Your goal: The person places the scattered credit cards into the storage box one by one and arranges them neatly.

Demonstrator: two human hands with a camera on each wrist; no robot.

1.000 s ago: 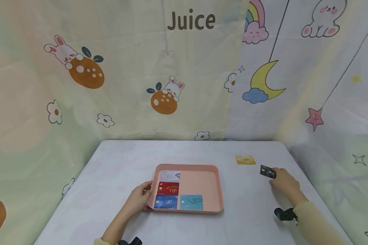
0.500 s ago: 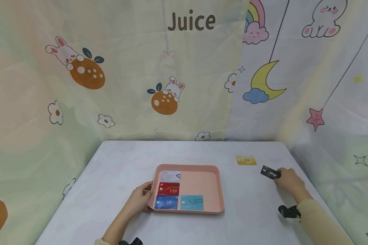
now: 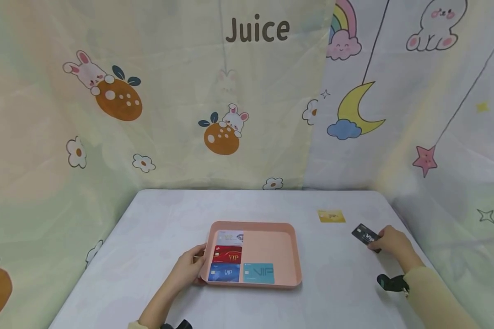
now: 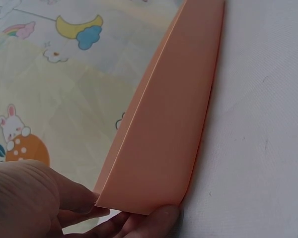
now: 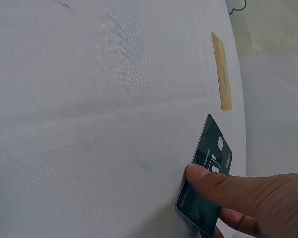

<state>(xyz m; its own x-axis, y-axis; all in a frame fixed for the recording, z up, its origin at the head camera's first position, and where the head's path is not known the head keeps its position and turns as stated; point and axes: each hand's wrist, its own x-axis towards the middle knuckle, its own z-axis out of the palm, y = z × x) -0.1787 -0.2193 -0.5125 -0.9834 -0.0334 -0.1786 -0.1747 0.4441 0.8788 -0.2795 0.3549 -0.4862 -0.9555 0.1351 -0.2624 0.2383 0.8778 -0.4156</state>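
Observation:
Between thumb and fingers my right hand (image 3: 395, 244) pinches a black VIP card (image 3: 365, 234), tilted, over the right side of the table. The right wrist view shows the thumb across the face of this dark card (image 5: 208, 178). My left hand (image 3: 187, 267) grips the left rim of a pink tray (image 3: 267, 246); in the left wrist view, thumb and fingers hold the corner of the tray (image 4: 159, 114). Inside the tray, a silver card (image 3: 229, 237), a red card (image 3: 227, 254) and a blue card (image 3: 224, 272) form a left column. A teal card (image 3: 258, 273) lies beside the blue one.
A gold card (image 3: 331, 216) lies on the white table (image 3: 329, 265), behind and left of my right hand. Printed cloth walls (image 3: 169, 114) rise along the table's back and sides.
My right hand has shifted slightly right and toward me, and the black card has turned, its left end now angled up and away. The left hand and the tray stay put.

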